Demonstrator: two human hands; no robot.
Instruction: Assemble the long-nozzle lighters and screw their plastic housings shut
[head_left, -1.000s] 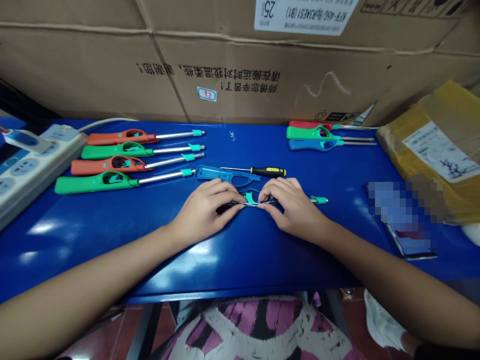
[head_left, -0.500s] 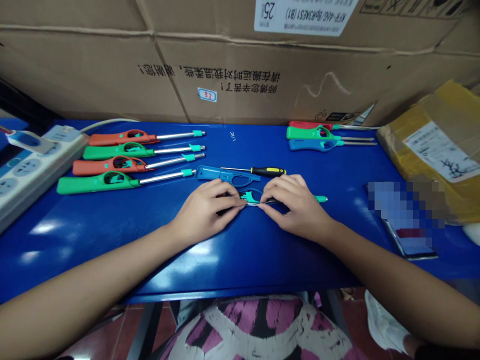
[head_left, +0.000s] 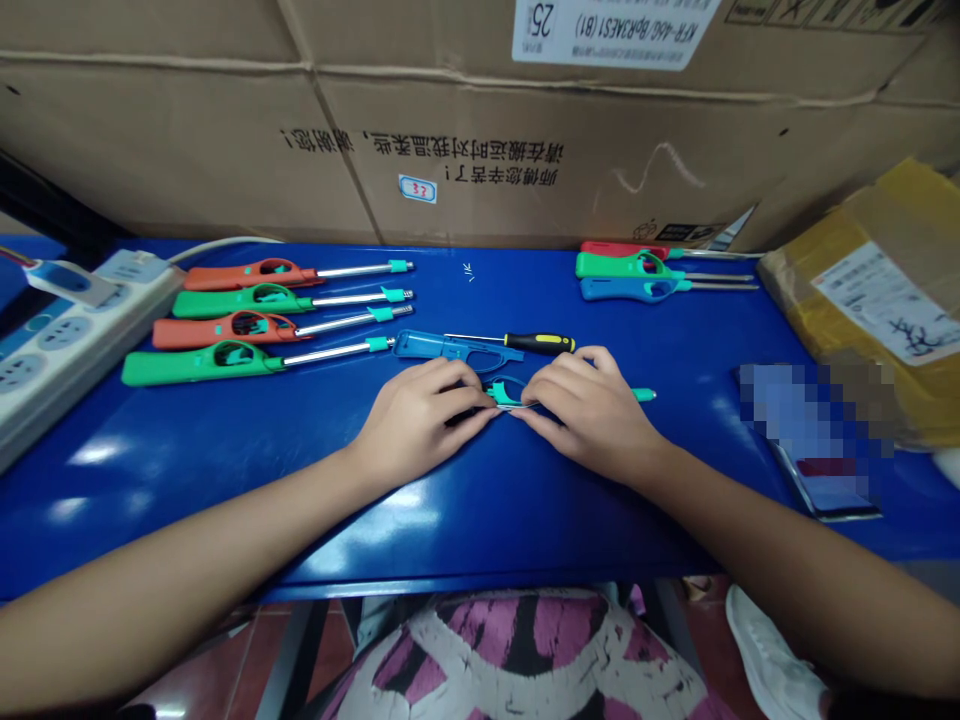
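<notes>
Together, two hands (head_left: 424,420) (head_left: 592,415) pinch one lighter (head_left: 500,393).

Opened lighter (head_left: 501,394), partly hidden: a blue loop (head_left: 514,379) and teal trigger (head_left: 497,390) show on the near side of the screwdriver (head_left: 541,343), the teal tip (head_left: 644,395) farther right. The blue half-shell (head_left: 417,345) lies alongside the screwdriver's shaft.

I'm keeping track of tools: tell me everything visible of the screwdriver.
The screwdriver has a black, plastic-looking handle with yellow patches and a shiny, metal-looking shaft. It lies on the blue table, handle right, shaft pointing left along the far side of the loose blue casing; whether they touch is unclear. The right hand is near, not holding it.
</notes>
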